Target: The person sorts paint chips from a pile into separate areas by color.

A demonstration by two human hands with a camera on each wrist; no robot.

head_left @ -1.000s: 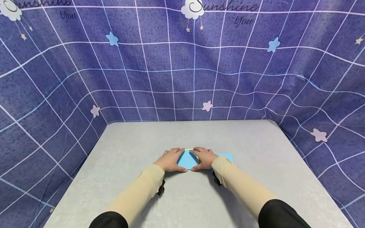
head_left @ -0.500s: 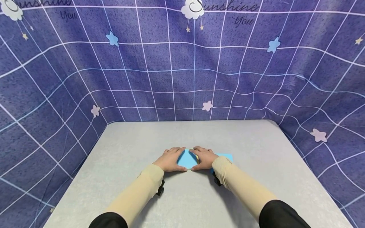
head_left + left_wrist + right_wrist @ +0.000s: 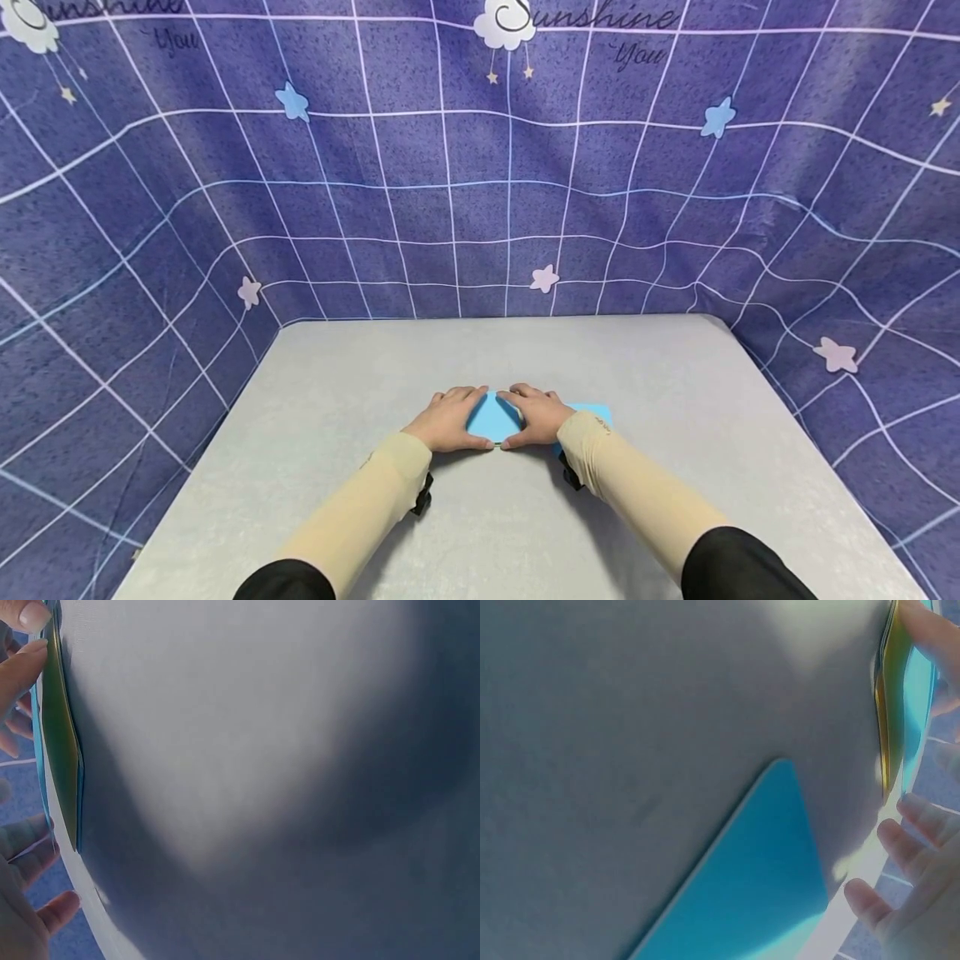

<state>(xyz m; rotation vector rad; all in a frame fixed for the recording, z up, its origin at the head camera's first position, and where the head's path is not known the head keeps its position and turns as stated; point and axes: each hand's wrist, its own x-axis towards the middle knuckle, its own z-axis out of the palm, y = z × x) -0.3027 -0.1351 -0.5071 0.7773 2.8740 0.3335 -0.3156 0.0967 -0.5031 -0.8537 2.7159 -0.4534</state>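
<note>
Framing a bright blue piece [image 3: 492, 419] from either side, the left hand [image 3: 447, 421] and the right hand [image 3: 540, 414] come almost thumb to thumb at its near edge. Each pinches it, thumb at that near edge and fingers toward the far one, with blue showing between the palms. Seen from the wrists, it is thin and layered, with a bowed yellow-green band [image 3: 61, 742] under the blue. It is near the middle of the desk [image 3: 510, 350]; whether it rests there or is held just above, I can't tell. My guess is that the layers are being gathered and lined up, and the next move calls for an even pinch on both sides so nothing slips askew. By the right wrist, a flat blue sheet [image 3: 742, 870] with a rounded corner lies on the desk, partly covered by that arm. Beyond hangs a purple cloth [image 3: 412, 200] printed with stars. Both ends of the held piece are hidden by the hands, its layers are hard to count, and the wrist views cut the hands off.
</note>
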